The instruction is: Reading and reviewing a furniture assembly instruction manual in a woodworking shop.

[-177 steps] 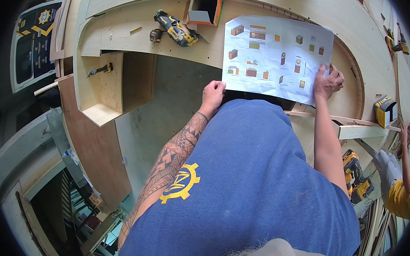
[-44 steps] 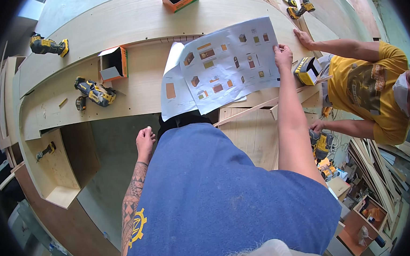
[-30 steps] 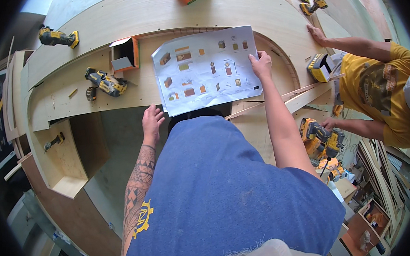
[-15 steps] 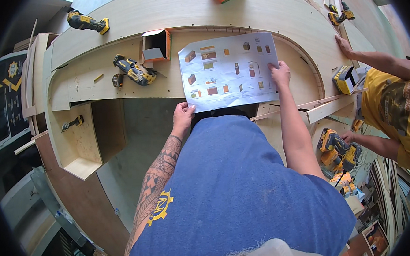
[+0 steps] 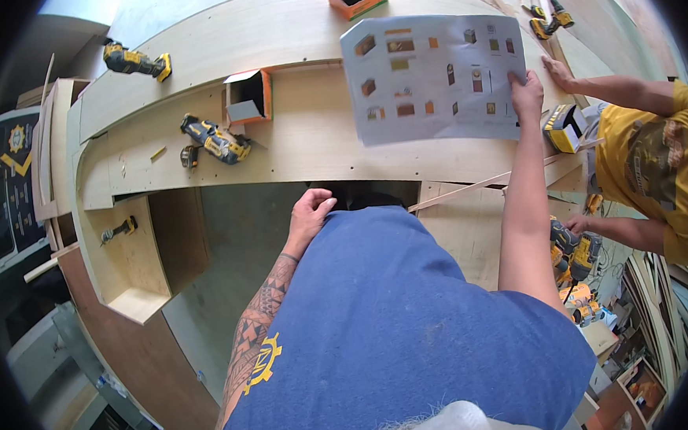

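My right hand (image 5: 526, 96) grips the right edge of a large printed paper sheet (image 5: 438, 79), held up over the wooden bench. Small coloured pictures of boxes and panels cover the sheet in rows, and its left side hangs unsupported. My left hand (image 5: 310, 215) is beside the bench's near edge, just in front of my blue shirt. Its fingers are loosely curled, with a gap to the thumb and nothing visible between them. Nearest on the bench to its upper left are a yellow-and-black power tool (image 5: 217, 140) and an open orange-and-white box (image 5: 248, 96).
A co-worker in a yellow shirt (image 5: 645, 173) stands at the right, one hand on the bench (image 5: 301, 158), the other by cordless drills (image 5: 583, 255). Another power tool (image 5: 136, 62) lies far left. An open-fronted wooden compartment (image 5: 138, 259) sits below the bench's left part.
My left hand has let go of the sheet and dropped slightly toward my body. My right hand has carried the sheet up and to the right.
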Motion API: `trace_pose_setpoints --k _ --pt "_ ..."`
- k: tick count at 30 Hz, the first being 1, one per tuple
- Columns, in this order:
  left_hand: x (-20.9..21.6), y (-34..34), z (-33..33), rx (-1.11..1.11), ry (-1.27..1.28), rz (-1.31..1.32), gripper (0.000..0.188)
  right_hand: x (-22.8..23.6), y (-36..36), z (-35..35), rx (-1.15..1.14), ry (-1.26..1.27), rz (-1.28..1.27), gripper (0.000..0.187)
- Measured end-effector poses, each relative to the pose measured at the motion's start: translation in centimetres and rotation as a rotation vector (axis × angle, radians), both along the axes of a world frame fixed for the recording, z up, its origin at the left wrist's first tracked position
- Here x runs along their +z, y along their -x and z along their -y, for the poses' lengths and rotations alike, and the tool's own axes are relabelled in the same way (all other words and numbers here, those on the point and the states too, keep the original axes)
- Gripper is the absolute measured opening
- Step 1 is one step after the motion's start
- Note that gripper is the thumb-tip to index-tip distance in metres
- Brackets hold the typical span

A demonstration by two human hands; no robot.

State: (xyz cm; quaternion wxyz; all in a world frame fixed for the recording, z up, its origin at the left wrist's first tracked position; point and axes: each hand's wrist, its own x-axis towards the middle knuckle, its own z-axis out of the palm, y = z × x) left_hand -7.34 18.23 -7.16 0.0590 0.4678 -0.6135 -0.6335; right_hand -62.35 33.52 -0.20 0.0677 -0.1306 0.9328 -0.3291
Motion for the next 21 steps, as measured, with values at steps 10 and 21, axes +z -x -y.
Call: trace_pose_setpoints --k 10,21 --pt "-4.1 -5.0 -0.1 0.093 -0.010 0.149 0.023 -5.2 -4.1 2.5 -0.070 0.024 -0.681 0.047" --pt "15.5 4.6 3.1 -0.070 -0.158 -0.425 0.047 -12.3 -27.6 5.2 0.408 0.280 -0.043 0.018"
